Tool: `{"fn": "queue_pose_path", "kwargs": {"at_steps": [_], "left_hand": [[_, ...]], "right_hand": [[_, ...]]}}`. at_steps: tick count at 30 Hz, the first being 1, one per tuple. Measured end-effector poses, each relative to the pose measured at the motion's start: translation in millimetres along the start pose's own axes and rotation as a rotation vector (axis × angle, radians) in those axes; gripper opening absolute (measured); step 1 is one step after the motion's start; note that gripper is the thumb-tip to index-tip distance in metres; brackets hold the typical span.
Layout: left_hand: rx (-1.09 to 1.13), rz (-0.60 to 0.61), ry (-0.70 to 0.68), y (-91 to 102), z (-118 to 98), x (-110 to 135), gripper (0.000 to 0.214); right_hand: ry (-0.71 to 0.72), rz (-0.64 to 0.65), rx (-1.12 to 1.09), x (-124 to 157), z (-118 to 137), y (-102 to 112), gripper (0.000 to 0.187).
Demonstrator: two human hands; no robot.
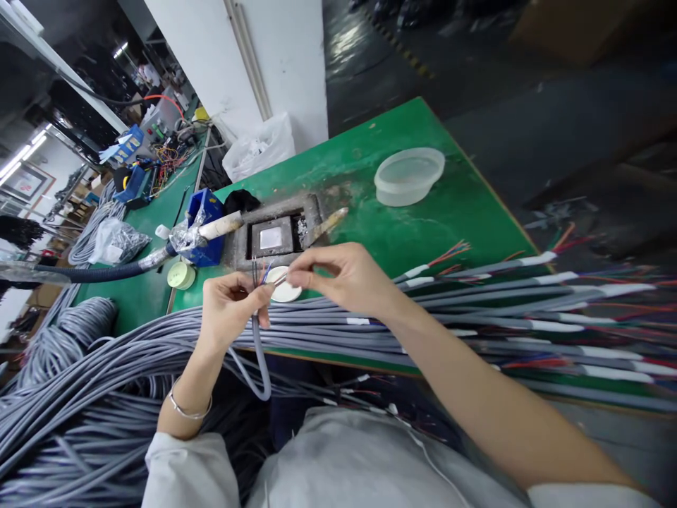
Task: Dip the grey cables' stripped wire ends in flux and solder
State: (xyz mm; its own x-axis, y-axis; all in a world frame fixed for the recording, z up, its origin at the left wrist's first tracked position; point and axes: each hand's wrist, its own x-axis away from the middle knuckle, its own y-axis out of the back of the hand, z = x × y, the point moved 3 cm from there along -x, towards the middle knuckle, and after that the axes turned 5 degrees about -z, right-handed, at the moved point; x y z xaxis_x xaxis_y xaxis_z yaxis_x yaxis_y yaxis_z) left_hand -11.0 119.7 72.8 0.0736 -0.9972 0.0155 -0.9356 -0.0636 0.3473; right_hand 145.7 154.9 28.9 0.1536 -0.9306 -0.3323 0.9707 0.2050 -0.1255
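My left hand (233, 305) is closed around the end of a grey cable (259, 360), which loops down below it. Several thin wires fan out above its fingers, some dark, one blue. My right hand (341, 279) pinches the tips of the thin wires (279, 280) between thumb and finger, just to the right of the left hand. Behind the wires, a small round white dish (285, 289) rests on the green table. Just beyond the hands sits a solder pot (272, 238) with a shiny square of metal in its middle.
A bundle of grey cables (328, 323) crosses the table's front edge, with stripped ends at right. A clear plastic tub (409, 178) stands on the green table (360, 144). An extraction hose (106, 275) leads to a blue box (211, 212), near a pale green round tin (180, 275).
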Motion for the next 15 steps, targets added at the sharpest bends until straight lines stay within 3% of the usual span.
{"fn": "queue_pose_path", "kwargs": {"at_steps": [2,4,9,11,15], "left_hand": [[0.025,-0.024,-0.016,1.2,1.4,2.7,0.037],[0.050,-0.034,-0.021,2.2,3.0,5.0,0.037],[0.084,-0.023,-0.006,2.9,6.9,9.3,0.037],[0.098,-0.016,0.002,2.4,9.0,11.1,0.037],[0.134,-0.017,0.012,1.7,13.1,15.3,0.037]], "right_hand": [[-0.001,-0.105,-0.010,-0.6,1.6,6.5,0.029],[0.006,-0.111,-0.034,-0.6,3.0,7.5,0.029],[0.064,0.143,-0.016,3.9,4.3,-9.9,0.023],[0.040,0.074,-0.023,4.0,3.7,-8.7,0.018],[-0.005,-0.188,-0.134,1.4,4.2,6.2,0.019]]}}
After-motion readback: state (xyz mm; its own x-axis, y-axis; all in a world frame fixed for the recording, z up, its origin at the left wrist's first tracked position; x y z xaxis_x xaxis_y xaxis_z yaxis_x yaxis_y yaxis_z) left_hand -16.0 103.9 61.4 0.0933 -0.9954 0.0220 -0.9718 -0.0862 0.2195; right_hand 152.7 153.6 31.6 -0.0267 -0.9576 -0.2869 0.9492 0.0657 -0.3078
